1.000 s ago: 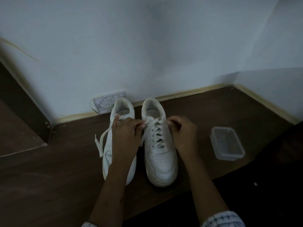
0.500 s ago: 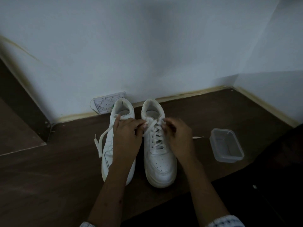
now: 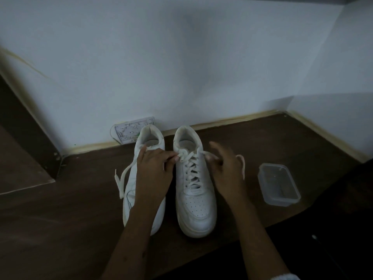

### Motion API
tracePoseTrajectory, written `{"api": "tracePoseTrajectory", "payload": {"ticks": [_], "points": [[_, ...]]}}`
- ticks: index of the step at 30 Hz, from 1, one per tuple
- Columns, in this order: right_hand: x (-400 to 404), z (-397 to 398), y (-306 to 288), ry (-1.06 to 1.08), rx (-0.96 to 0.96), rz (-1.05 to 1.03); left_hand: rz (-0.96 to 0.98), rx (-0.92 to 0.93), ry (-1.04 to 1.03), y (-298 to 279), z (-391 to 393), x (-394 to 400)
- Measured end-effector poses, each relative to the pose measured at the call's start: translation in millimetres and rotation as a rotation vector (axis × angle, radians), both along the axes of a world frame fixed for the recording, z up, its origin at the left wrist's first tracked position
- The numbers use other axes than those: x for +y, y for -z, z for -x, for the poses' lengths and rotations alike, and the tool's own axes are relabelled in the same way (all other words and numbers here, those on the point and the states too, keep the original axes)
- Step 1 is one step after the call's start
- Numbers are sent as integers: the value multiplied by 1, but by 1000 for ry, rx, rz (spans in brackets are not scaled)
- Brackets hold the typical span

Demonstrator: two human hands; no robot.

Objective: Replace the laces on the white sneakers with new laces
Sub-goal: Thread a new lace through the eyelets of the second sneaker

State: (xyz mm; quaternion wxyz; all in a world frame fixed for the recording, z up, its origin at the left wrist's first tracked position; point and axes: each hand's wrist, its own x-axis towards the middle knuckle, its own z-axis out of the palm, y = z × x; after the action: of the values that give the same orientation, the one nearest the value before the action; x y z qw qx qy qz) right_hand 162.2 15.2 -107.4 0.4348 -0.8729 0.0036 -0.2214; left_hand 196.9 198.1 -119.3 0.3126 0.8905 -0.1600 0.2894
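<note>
Since earlier, right hand (image 3: 226,170) has opened, lace (image 3: 241,165) draped behind its spread fingers. Left hand (image 3: 154,168) pinches the knot (image 3: 182,154) on right sneaker (image 3: 193,182), near the floor's (image 3: 60,229) wall edge.

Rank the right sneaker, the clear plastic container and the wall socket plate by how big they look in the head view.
1. right sneaker
2. clear plastic container
3. wall socket plate, partly hidden behind the left sneaker and farther off, so its true size is unsure.
</note>
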Motion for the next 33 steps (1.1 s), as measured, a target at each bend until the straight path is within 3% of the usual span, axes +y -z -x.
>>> {"api": "tracePoseTrajectory", "payload": {"ticks": [2,6,8,17,20,23,28,33], "points": [[10,-1,5,-17,-18,25,8,-3,-2,-2,0,1],[-13,1,0,248,-30,13,-6,-39,-14,-4,-2,7],[-23,3,-3,282,24,27,-21,-19,-17,-5,-3,6],[-20,12,-9,-25,236,25,5,154,64,-17,12,7],[-18,29,-13,-69,278,-47,135,245,60,-24,31,3],[-18,41,-14,-147,319,-115,290,447,35,-30,47,3],[-11,57,-19,-353,330,-216,937,941,245,-35,77,-3],[-2,68,-18,-515,374,-264,1025,1027,493,-34,82,-11]]}}
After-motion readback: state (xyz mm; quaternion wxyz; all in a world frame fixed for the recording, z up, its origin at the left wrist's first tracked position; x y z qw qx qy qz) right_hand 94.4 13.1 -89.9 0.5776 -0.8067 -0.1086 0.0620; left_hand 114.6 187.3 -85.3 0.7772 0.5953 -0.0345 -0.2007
